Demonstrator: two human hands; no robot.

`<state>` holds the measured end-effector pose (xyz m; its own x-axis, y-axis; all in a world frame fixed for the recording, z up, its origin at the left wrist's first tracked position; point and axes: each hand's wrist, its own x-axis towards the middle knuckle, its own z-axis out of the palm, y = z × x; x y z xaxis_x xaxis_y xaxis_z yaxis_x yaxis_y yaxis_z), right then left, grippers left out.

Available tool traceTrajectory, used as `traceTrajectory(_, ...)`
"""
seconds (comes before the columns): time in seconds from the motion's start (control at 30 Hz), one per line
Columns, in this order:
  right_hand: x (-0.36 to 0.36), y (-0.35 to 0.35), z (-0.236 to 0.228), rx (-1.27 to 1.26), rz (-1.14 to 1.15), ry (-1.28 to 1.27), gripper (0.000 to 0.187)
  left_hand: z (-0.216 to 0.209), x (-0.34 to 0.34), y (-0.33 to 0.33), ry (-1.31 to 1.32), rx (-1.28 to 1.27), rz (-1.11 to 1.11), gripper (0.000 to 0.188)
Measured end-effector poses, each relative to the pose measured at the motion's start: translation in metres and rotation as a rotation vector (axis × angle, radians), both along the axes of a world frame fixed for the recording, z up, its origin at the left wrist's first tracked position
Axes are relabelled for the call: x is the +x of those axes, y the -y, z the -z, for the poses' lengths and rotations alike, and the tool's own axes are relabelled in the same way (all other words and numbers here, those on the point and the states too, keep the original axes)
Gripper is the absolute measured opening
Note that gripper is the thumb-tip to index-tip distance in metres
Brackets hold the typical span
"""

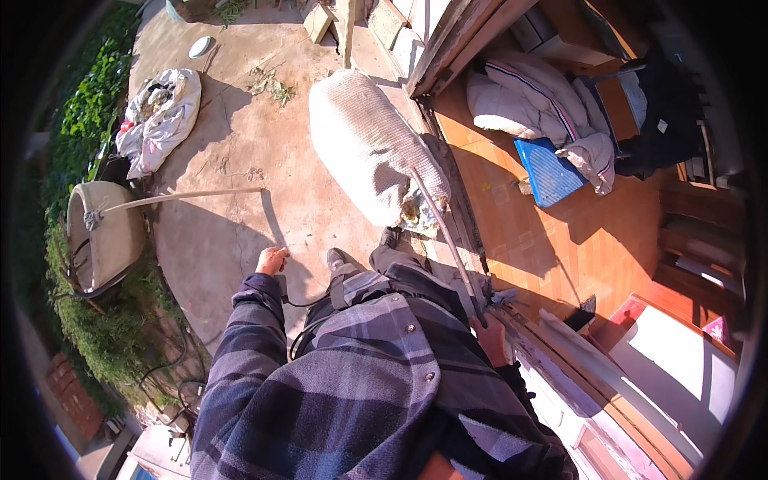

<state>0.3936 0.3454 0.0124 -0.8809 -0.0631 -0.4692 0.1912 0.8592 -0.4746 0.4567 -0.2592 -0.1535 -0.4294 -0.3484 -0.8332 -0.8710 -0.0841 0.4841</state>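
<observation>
My left hand hangs over the concrete, its fingers curled and no object showing in them. Low at my right side, my right hand is closed round the lower end of a curved stick. The stick's far end reaches a large white woven sack lying just ahead of my feet. Near its lower end the sack has a torn or open place, with pale, leafy-looking stuff showing. My body partly hides the right hand.
A pale bucket-like container with a long pole stands at the left by green plants. Farther back lies a crumpled white sack. At right, beyond a sill, a tiled floor holds bedding and a blue item.
</observation>
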Motion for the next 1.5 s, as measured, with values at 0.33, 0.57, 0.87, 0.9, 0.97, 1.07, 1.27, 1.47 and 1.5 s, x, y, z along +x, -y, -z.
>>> traceTrajectory(0.33, 0.048, 0.052, 0.011, 0.195, -0.214, 0.002, 0.040, -0.002, 0.091, 0.031, -0.153, 0.064, -0.124, 0.024)
traceTrajectory(0.57, 0.080, 0.077, 0.003, 0.244, -0.267, 0.107, 0.040, 0.003, 0.181, 0.043, -0.071, 0.055, -0.231, 0.017)
traceTrajectory(0.87, 0.091, 0.088, 0.032, 0.010, 0.123, 0.053, 0.047, 0.022, 0.225, 0.038, -0.009, 0.173, -0.380, 0.015)
traceTrajectory(0.9, 0.081, 0.091, 0.037, 0.024, 0.112, -0.024, 0.051, 0.022, 0.221, 0.039, -0.027, 0.173, -0.369, 0.016)
traceTrajectory(0.97, 0.049, 0.105, 0.048, 0.105, 0.147, -0.118, 0.045, 0.019, 0.212, 0.042, -0.069, 0.148, -0.328, 0.019)
traceTrajectory(1.07, -0.018, 0.131, 0.055, -0.390, 0.654, 0.405, 0.039, 0.008, 0.196, 0.047, -0.140, 0.084, -0.255, 0.022)
traceTrajectory(1.27, -0.083, 0.154, 0.051, -0.482, 0.723, 0.423, 0.040, -0.006, 0.184, 0.071, -0.247, 0.064, -0.236, 0.024)
traceTrajectory(1.47, -0.066, 0.141, 0.060, -0.409, 0.665, 0.416, 0.039, 0.007, 0.222, 0.067, -0.062, 0.158, -0.339, 0.020)
traceTrajectory(1.5, -0.063, 0.139, 0.060, -0.395, 0.660, 0.409, 0.039, 0.008, 0.227, 0.064, -0.028, 0.134, -0.300, 0.020)
